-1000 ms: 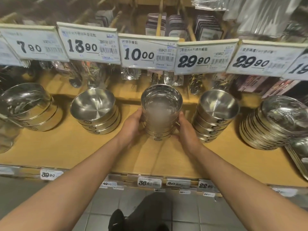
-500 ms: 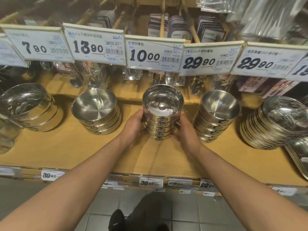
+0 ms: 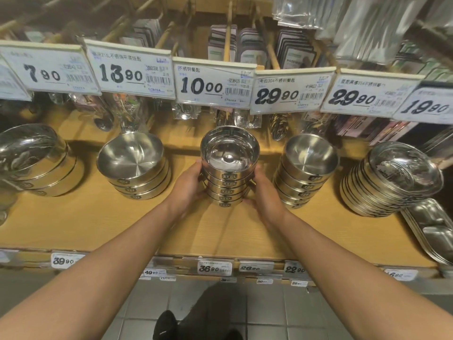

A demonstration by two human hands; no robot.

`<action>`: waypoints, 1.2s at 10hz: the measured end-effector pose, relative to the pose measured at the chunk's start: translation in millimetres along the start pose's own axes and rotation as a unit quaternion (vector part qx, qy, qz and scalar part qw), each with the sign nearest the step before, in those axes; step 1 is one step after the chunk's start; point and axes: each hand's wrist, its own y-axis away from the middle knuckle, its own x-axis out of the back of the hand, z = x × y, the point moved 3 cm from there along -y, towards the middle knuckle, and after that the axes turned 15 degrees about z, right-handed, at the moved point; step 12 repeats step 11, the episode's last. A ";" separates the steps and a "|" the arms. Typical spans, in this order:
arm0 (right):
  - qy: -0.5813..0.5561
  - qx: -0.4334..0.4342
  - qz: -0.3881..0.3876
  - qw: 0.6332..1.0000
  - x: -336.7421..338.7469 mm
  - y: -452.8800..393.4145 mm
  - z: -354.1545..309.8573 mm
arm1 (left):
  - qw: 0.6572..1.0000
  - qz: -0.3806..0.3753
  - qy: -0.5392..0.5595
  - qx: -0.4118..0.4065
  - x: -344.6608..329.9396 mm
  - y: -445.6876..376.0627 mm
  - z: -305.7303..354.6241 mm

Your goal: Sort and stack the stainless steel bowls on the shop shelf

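The upright stack of 316L bowls (image 3: 229, 171) is clasped dead ahead between the left hand (image 3: 187, 186) and right hand (image 3: 263, 192), equally near, on the shelf (image 3: 98, 224).

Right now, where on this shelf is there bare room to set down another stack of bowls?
Bare wood runs along the shelf front, ahead of every stack. The widest patch lies front left, before the 304 bowls. Gaps between stacks are narrow; the far right, by the plates and trays, is crowded.
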 end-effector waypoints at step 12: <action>-0.071 -0.005 0.174 0.982 53.8 243.6 -45.7 | 0.993 0.108 -0.002 -0.048 235.7 137.5 29.6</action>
